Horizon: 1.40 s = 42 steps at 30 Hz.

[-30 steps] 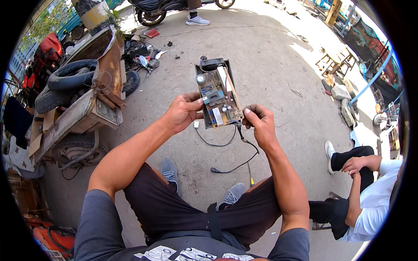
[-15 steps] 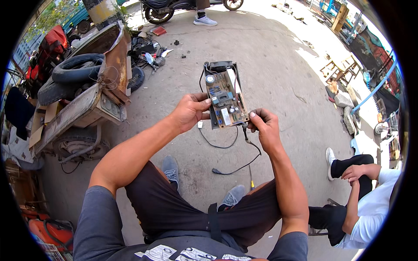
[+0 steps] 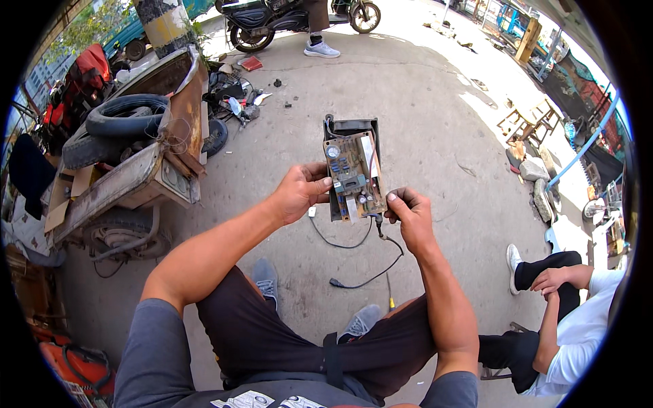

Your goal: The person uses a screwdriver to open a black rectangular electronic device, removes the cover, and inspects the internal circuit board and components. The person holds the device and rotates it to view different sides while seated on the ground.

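An opened charger is held up between my hands over the ground, its circuit board (image 3: 348,165) facing me in a dark case (image 3: 374,129). My left hand (image 3: 304,194) grips the left edge, thumb on the board and fingers behind, partly hidden. At the lower right corner, my right hand (image 3: 410,212) has its thumb and fingers closed on the edge, close to where a cable comes out. That black cable (image 3: 393,245) hangs and loops to a plug (image 3: 335,282). A thinner lead (image 3: 333,241) ends in a white connector (image 3: 312,212).
On the left stands a rusty cart (image 3: 153,173) loaded with tyres (image 3: 127,114), with scrap beside it. A seated person (image 3: 578,326) is close on my right, hands together. Stools (image 3: 530,121) and stones (image 3: 535,170) lie beyond; a motorbike (image 3: 272,20) and another person's foot (image 3: 322,49) are at the far side.
The whole view has shifted, so the charger and far things sit lower in the picture. The charger's tilt has changed slightly; both hands keep their hold on it.
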Motion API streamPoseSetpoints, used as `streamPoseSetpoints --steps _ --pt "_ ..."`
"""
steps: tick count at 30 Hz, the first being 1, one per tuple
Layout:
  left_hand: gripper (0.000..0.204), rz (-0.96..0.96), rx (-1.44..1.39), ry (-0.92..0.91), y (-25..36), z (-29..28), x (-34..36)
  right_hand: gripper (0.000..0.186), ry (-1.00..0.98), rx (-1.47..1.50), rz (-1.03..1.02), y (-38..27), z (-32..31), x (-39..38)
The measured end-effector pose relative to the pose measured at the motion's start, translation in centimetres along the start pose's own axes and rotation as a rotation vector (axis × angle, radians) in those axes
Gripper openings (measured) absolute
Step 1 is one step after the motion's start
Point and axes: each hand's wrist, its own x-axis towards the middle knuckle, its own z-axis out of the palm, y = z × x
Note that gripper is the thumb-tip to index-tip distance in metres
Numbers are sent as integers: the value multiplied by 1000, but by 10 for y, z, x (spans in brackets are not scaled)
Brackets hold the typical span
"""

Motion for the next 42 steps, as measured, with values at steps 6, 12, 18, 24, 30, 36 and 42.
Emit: streamPoseSetpoints --steps 6,12,18,24,30,36,42 --pt "40 35 19 -22 2 0 0 18 -15 14 -7 4 -3 1" --pt "41 43 -27 -77 0 -3 2 19 -39 -1 -14 5 -5 2" --pt "45 55 -67 -135 2 -6 1 18 -69 46 -41 2 -6 1" --pt "53 22 -110 -190 6 -4 -1 20 -91 84 -69 -3 -6 -2" --pt "55 12 -180 -219 5 -4 -1 22 -120 108 -89 -8 -7 -4" --pt "57 -59 -263 -262 14 -3 -3 22 -210 122 -125 -11 -6 -6" --pt "63 -122 -261 -262 16 -9 -6 25 -289 177 -101 -16 -3 -11"
